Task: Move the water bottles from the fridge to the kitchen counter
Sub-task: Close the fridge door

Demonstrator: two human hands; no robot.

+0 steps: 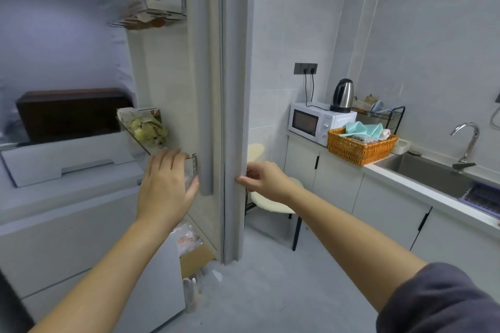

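Here, left hand point(165, 184) fingers wide at door shelf point(194, 162), any bottle hidden behind them, right hand point(266, 180) pinching fridge door point(235, 89).

One wide-angle camera, worn on the person's head, is looking forward and down from above the arms. It is sitting close to the open fridge door point(205, 89), whose edge is running down the middle of the frame, with the fridge interior point(54, 48) filling the left side and the table point(422, 192) with its sink point(422, 173) stretching away on the right. The left hand point(165, 184) and right hand point(266, 180) are reaching in from the bottom edge to mid-frame, over the floor point(270, 278).
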